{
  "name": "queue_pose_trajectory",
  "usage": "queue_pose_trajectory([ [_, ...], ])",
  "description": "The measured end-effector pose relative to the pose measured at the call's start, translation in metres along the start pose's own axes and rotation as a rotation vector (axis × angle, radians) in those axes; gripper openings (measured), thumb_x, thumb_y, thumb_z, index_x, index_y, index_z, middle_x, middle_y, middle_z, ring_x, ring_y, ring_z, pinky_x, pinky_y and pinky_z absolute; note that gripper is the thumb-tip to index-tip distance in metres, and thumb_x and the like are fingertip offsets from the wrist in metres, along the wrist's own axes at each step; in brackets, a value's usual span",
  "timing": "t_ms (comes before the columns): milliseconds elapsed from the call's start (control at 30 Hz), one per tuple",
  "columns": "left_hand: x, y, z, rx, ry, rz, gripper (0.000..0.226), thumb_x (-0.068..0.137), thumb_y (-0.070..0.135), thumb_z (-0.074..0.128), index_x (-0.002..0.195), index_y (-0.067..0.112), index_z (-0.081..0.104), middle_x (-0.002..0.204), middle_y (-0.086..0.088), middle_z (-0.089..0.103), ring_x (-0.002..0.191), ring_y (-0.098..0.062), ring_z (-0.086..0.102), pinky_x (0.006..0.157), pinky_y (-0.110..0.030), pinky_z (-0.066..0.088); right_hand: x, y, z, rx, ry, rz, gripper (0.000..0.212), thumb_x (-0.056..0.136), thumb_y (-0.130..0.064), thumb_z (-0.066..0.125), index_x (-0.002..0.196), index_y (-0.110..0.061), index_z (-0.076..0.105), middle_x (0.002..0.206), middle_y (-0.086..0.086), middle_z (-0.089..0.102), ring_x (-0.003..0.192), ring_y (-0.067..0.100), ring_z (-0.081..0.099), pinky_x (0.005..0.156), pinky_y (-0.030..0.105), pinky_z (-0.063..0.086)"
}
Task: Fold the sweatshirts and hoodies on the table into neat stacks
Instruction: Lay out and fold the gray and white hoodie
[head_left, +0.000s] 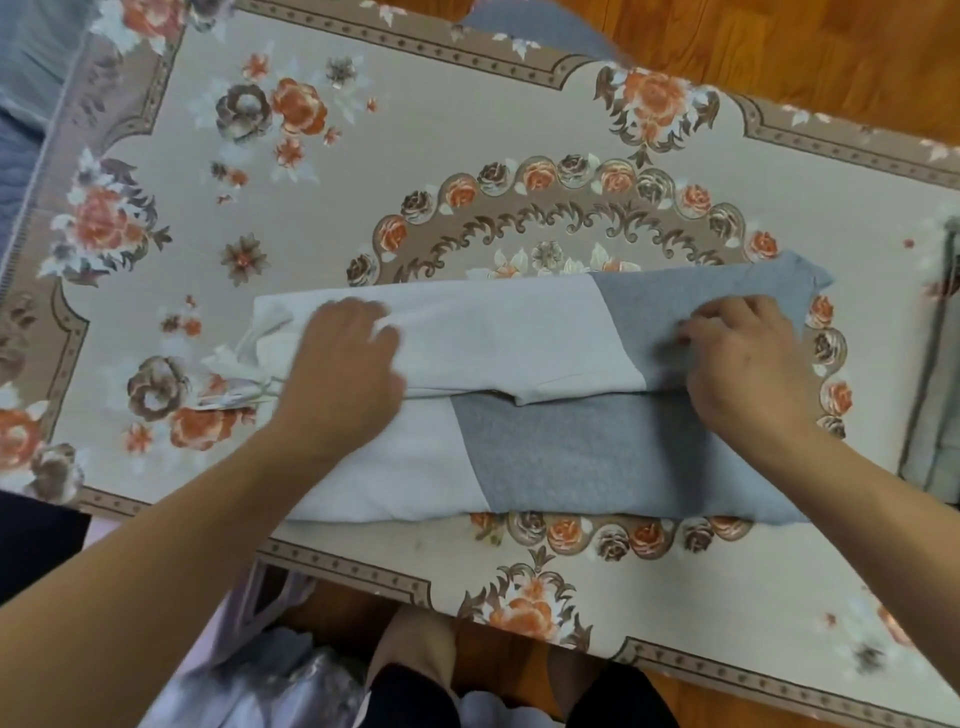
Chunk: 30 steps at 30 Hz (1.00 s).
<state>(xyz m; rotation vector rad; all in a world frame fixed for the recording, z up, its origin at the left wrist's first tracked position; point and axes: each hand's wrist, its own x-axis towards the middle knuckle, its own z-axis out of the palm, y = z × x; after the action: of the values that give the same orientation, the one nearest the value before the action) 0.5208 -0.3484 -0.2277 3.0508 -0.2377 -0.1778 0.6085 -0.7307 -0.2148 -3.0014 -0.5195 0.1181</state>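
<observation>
A white and grey hoodie (519, 338) lies across the middle of the table (363, 171), folded lengthwise into a long band, its hood and white drawstrings at the left end. My left hand (345, 364) rests on the white part near the hood, fingers loosely bent and slightly blurred. My right hand (737, 358) sits on the grey part at the right end, its bent fingertips pinching the fabric where a crease runs under the palm.
A folded grey garment (935, 374) lies at the table's right edge. A blue-grey piece of cloth (524, 26) shows at the far edge. The table wears a floral cloth. Below the near edge are plastic bags (270, 670) and my legs.
</observation>
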Motion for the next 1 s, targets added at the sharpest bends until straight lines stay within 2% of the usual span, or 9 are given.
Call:
queue_pose_trajectory([
  [100,0.053,0.071,0.003,-0.202,-0.043,-0.059,0.058,0.102,0.044,0.035,0.153,0.018,0.044,0.162,-0.02,0.032,0.149,-0.043,0.027,0.121,-0.059,0.021,0.035,-0.034,0.011,0.141,0.01,0.138,0.048,0.098,-0.027,0.038,0.139,-0.008,0.054,0.148,0.025,0.044,0.134,0.048,0.036,0.11,0.057,0.032],
  [200,0.076,0.117,0.043,-0.151,-0.181,-0.123,0.064,0.104,0.061,0.013,0.163,0.038,0.005,0.172,-0.006,-0.004,0.157,-0.037,-0.008,0.123,-0.064,0.0,0.049,-0.031,0.045,0.107,-0.164,0.434,0.067,0.102,-0.056,0.025,0.161,-0.026,0.01,0.169,0.01,-0.002,0.154,0.037,-0.007,0.121,0.057,-0.007],
  [300,0.069,0.125,0.076,-0.135,-0.203,-0.159,0.065,0.102,0.066,0.005,0.161,0.042,-0.003,0.172,-0.002,-0.009,0.156,-0.037,-0.014,0.12,-0.067,-0.004,0.039,0.0,0.071,0.087,-0.191,0.556,0.072,0.099,-0.063,0.014,0.161,-0.028,0.009,0.17,0.007,-0.003,0.155,0.032,-0.009,0.124,0.052,-0.008],
  [433,0.069,0.121,0.067,-0.161,-0.218,-0.149,0.065,0.101,0.066,0.003,0.161,0.043,-0.005,0.172,-0.003,-0.012,0.156,-0.036,-0.015,0.121,-0.067,-0.001,0.038,0.019,0.075,0.101,-0.097,0.46,0.064,0.104,-0.054,0.016,0.159,-0.024,0.022,0.168,0.009,0.012,0.155,0.032,0.005,0.126,0.047,-0.001],
  [633,0.012,0.025,0.054,-0.069,-0.141,-0.489,0.064,0.105,0.06,0.009,0.164,0.034,0.007,0.171,-0.011,0.003,0.157,-0.037,-0.001,0.123,-0.063,0.001,0.046,0.0,0.065,0.055,-0.09,0.514,0.06,0.104,-0.046,0.023,0.158,-0.02,0.026,0.167,0.016,0.012,0.154,0.037,0.004,0.123,0.057,0.0],
  [700,-0.017,-0.014,0.053,-0.048,-0.177,-0.583,0.065,0.105,0.058,0.013,0.164,0.03,0.013,0.171,-0.014,0.002,0.157,-0.039,-0.003,0.124,-0.062,-0.001,0.048,-0.04,0.056,0.085,-0.029,0.419,0.059,0.104,-0.041,0.031,0.158,-0.016,0.027,0.166,0.02,0.013,0.153,0.042,0.004,0.123,0.06,0.001],
  [833,-0.051,-0.055,0.048,-0.055,-0.25,-0.621,0.061,0.106,0.054,0.019,0.163,0.033,0.015,0.17,-0.014,0.01,0.155,-0.04,0.01,0.125,-0.059,0.003,0.02,-0.145,0.063,0.076,-0.127,-0.01,0.063,0.106,-0.047,0.023,0.161,-0.021,0.01,0.168,0.016,-0.001,0.154,0.039,-0.007,0.123,0.056,-0.004],
  [933,-0.063,-0.078,0.037,-0.165,-0.253,-0.581,0.069,0.103,0.056,0.034,0.161,0.021,0.022,0.153,-0.023,0.042,0.137,-0.044,0.042,0.116,-0.06,0.03,-0.005,-0.165,0.087,0.018,-0.247,-0.088,0.065,0.105,-0.05,0.023,0.162,-0.023,0.01,0.169,0.012,-0.002,0.155,0.036,-0.008,0.124,0.057,-0.001],
  [1000,-0.073,-0.089,0.034,-0.135,-0.274,-0.479,0.082,0.096,0.057,0.055,0.159,0.014,0.026,0.139,-0.021,0.053,0.126,-0.043,0.049,0.113,-0.06,0.031,-0.008,-0.16,0.094,-0.012,-0.251,-0.077,0.066,0.104,-0.05,0.027,0.162,-0.021,0.013,0.169,0.013,0.002,0.155,0.038,-0.003,0.124,0.056,-0.001],
])
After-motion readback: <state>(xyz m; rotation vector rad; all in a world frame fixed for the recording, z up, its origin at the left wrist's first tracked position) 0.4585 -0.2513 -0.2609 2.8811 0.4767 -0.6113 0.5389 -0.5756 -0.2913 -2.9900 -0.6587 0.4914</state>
